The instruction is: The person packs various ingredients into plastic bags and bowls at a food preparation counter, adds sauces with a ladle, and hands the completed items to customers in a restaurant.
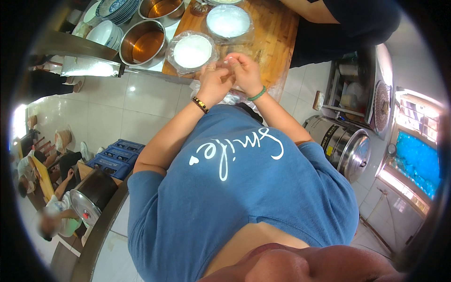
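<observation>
My left hand (215,83), with a dark beaded bracelet and a ring, is raised with curled fingers over the near edge of a wooden board (271,35). My right hand (246,70), wearing a green bracelet, meets it with thumb and fingertips drawn together. Anything between the fingers is too small or see-through to tell. Just beyond my left hand sits a round dish of something white (192,51), with clear plastic film around it. A second film-wrapped white dish (228,21) stands farther back on the board.
Two steel pots (142,42) of amber liquid stand left of the board, beside stacked white bowls (104,33) and patterned plates (116,8). Another person's arm (317,10) reaches in at the far right. A large steel barrel cooker (338,148) stands to my right; blue crates (116,158) lie left.
</observation>
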Demonstrator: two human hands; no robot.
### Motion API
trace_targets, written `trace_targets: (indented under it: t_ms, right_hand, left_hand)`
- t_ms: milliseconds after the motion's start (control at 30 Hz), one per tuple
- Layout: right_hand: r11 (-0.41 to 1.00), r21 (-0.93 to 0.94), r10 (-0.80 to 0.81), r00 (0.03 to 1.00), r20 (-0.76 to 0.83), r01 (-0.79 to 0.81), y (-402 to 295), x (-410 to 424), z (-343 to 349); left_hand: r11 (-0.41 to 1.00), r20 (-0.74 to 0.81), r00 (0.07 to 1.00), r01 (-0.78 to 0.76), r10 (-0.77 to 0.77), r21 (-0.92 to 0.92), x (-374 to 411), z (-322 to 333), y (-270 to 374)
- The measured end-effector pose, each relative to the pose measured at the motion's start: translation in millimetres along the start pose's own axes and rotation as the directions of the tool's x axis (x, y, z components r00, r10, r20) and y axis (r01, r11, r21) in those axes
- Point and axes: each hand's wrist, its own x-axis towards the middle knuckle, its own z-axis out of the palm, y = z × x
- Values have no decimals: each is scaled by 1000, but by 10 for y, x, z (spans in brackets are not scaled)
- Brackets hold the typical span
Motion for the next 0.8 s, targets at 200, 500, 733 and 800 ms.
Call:
trace_targets:
  t_ms: [200,500,733,800]
  right_hand:
    - [936,251,248,968,24,-246,-67,72,42]
    - [953,33,297,950,98,-302,555,444,-101]
    - [887,98,445,779,-442,-451,615,1000,-345]
    - [768,160,640,729,-244,-621,769,1234,-414]
  left_hand:
    - [999,211,978,4,4,-38,228,22,-146]
    - [916,-200,946,170,-255,-363,-129,-262,-628]
    - [445,5,620,568,-785,-693,-186,-412,-1080]
    - [417,24,607,573,-794,-705,-44,-380,-1050]
